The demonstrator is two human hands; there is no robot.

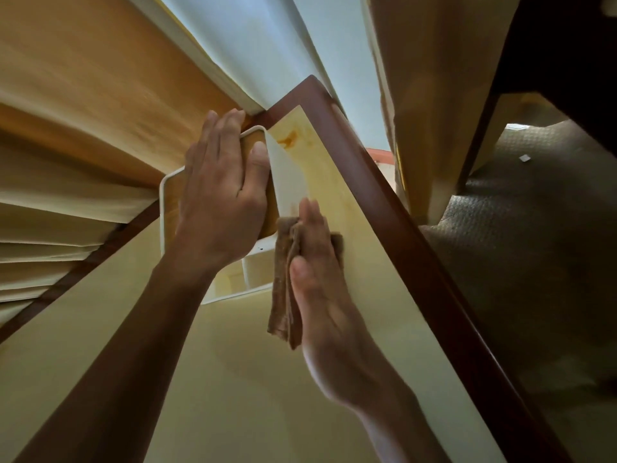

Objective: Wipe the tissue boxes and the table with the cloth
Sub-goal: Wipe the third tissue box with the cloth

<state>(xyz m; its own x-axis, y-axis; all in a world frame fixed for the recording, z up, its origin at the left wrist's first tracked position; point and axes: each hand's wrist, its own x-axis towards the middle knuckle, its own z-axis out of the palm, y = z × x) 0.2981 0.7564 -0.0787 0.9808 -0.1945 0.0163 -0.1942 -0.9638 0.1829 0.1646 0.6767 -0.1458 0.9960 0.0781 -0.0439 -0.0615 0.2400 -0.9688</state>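
A white tissue box with a wooden lid [170, 208] stands near the far corner of the pale yellow table [233, 379]. My left hand [217, 198] lies on its lid, fingers over the far edge and thumb against the right side. A folded brown cloth [283, 295] lies on the table against the box's right side. My right hand [320, 282] presses flat on the cloth with straight fingers. An orange-brown stain [288, 139] marks the tabletop just beyond the box.
The table has a dark wooden rim [400, 212] along its right and far edges. Yellow curtains [83, 95] hang behind and to the left. A grey patterned carpet [517, 245] lies to the right, below the table.
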